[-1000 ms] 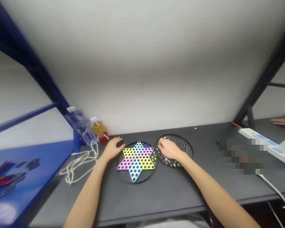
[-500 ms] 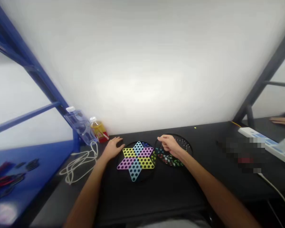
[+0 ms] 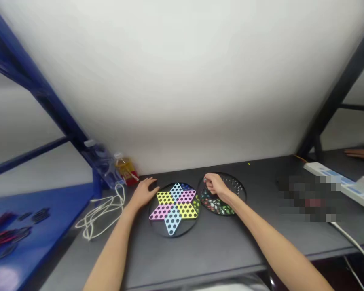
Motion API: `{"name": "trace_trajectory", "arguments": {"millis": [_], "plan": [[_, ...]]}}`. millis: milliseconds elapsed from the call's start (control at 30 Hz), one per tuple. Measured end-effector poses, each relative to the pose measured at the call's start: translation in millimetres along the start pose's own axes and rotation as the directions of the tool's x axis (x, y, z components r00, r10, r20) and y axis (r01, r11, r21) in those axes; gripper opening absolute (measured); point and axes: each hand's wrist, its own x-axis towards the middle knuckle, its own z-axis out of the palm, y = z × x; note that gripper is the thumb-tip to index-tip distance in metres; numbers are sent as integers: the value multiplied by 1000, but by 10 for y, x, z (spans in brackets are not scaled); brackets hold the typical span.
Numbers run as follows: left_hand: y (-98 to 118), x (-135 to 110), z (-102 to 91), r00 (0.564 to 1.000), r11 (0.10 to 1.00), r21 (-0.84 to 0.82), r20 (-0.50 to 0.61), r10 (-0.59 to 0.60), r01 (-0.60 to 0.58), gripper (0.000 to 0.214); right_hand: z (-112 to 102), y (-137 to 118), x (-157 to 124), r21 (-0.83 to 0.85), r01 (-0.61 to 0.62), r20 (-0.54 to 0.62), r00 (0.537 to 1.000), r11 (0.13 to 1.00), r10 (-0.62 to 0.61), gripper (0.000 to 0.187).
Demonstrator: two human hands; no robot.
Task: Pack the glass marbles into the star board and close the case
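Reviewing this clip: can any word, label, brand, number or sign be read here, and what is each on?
No text is legible in this view.
Plastic drink bottle: yellow and red label, too blurred to read.
White power strip: blue markings, too small to read.
Blue panel: dark and red marks, too blurred to tell if they are lettering.

Your head camera looks forward and down from close above, over your left hand (image 3: 144, 192) and right hand (image 3: 216, 186), onto the desk (image 3: 212, 246), toward the wall (image 3: 182, 81).
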Motion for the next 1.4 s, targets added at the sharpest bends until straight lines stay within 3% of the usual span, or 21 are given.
{"name": "trace_trajectory", "arguments": {"millis": [133, 200, 267, 333, 400, 500, 600, 700, 833, 933, 1000, 1033, 1100, 1133, 1167, 1233, 1300, 1400], "plan": [[-16, -1, 4, 1000, 1000, 5, 0, -3, 3, 60, -57, -37, -2, 466, -128, 85, 991, 876, 100, 37], [-24, -3, 7, 1000, 1000, 10, 2, -6, 6, 60, -62, -46, -18, 474, -121, 38, 992, 872, 117, 39], [-28, -5, 10, 1000, 1000, 14, 3, -8, 8, 60, -71, -54, -39, 254, -31, -88, 995, 967, 56, 43], [-29, -9, 10, 1000, 1000, 20, 3, -3, 3, 59, -94, -70, -69, -116, 68, -145, 986, 991, -84, 47], [-25, -12, 8, 1000, 1000, 22, 1, 2, -2, 60, -124, -97, -105, -456, 123, -61, 984, 881, -169, 46], [-19, -17, 3, 1000, 1000, 22, 3, -7, 7, 60, -141, -154, -166, -737, 127, 76, 992, 664, -104, 39], [-13, -17, -2, 1000, 1000, 13, -3, -12, 12, 60, -103, -207, -216, -849, 157, 159, 986, 504, -39, 43], [-1, -14, -13, 1000, 1000, -6, -13, -7, 7, 59, -41, -229, -254, -880, 199, 218, 976, 431, -7, 48], [15, -9, -26, 1000, 1000, -22, -10, -9, 8, 58, 10, -201, -272, -894, 235, 254, 967, 383, 0, 49], [9, -5, -16, 1000, 1000, -10, 0, -14, 14, 58, -3, -148, -234, -876, 216, 229, 973, 432, -22, 47], [-4, -4, -1, 1000, 1000, -1, -1, -11, 11, 58, -30, -101, -179, -804, 153, 134, 988, 575, -76, 48], [-12, -3, 7, 1000, 1000, 2, -2, -8, 8, 58, -45, -76, -145, -715, 109, 62, 994, 691, -92, 50], [-23, -3, 20, 1000, 1000, 6, -8, -2, 2, 59, -75, -28, -79, -354, 24, -65, 997, 935, -50, 53], [-27, -4, 25, 1000, 1000, 7, -10, 0, 0, 59, -88, -10, -53, -99, -20, -71, 997, 995, 13, 54], [-28, -4, 28, 1000, 1000, 6, -11, 0, 0, 59, -100, 1, -34, 159, -71, -28, 997, 985, 77, 54], [-27, -4, 30, 1000, 1000, 3, -10, -3, 3, 59, -120, -3, -19, 534, -182, 120, 983, 825, 139, 52], [-22, -4, 29, 1000, 1000, 3, -11, -3, 3, 59, -128, -33, -29, 685, -256, 217, 965, 682, 145, 49], [-16, -3, 30, 1000, 1000, 8, -11, 12, -12, 59, -103, -81, -58, 720, -277, 234, 960, 636, 153, 41]]}}
